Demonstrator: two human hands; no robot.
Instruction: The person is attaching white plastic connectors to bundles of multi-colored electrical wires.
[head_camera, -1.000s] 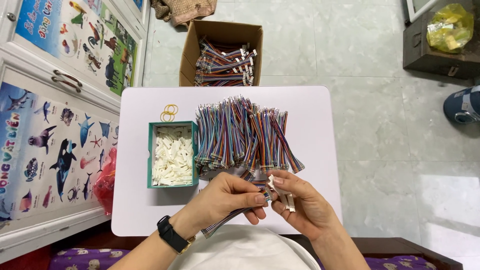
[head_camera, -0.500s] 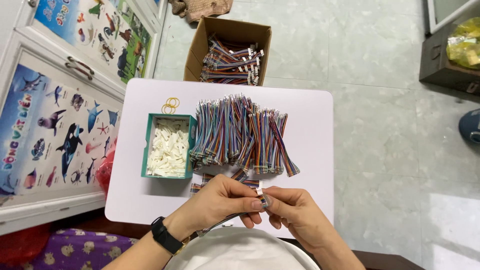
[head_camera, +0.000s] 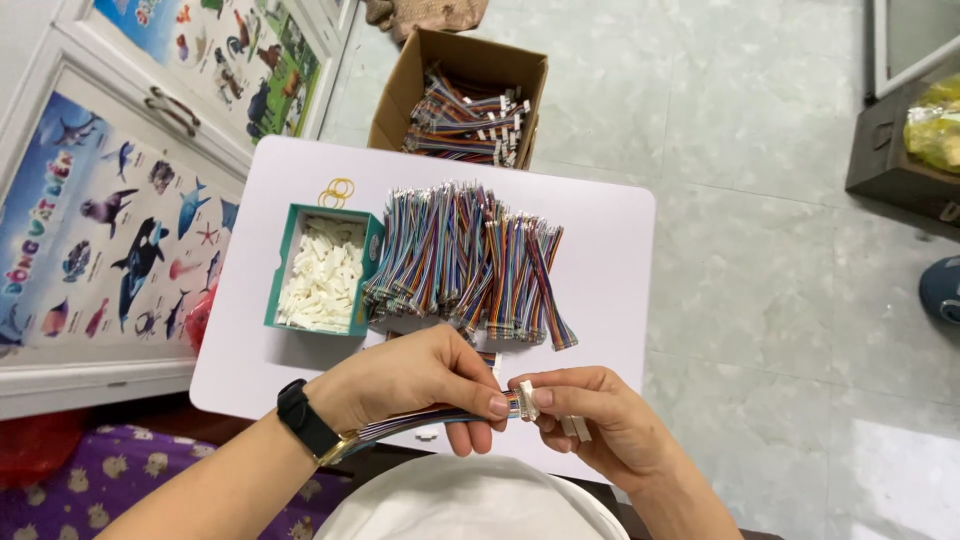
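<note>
Your left hand (head_camera: 410, 385) pinches a flat multicoloured ribbon cable (head_camera: 430, 420) near its end, thumb and forefinger closed on it, the slack trailing back under your wrist. Your right hand (head_camera: 590, 420) meets it fingertip to fingertip, closed on a small white connector housing (head_camera: 527, 400) held square to the wire ends; spare housings (head_camera: 575, 428) sit tucked lower in that palm. Just beyond your fingers lies the heap of cut cables (head_camera: 470, 260); to its left, a green tray of white housings (head_camera: 322, 275). Farther off, a cardboard box (head_camera: 470, 95) holds finished bundles.

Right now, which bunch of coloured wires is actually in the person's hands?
The thin rainbow ribbon cable, pinched in the left hand; the big pile lies on the table, others in the cardboard box.
</note>
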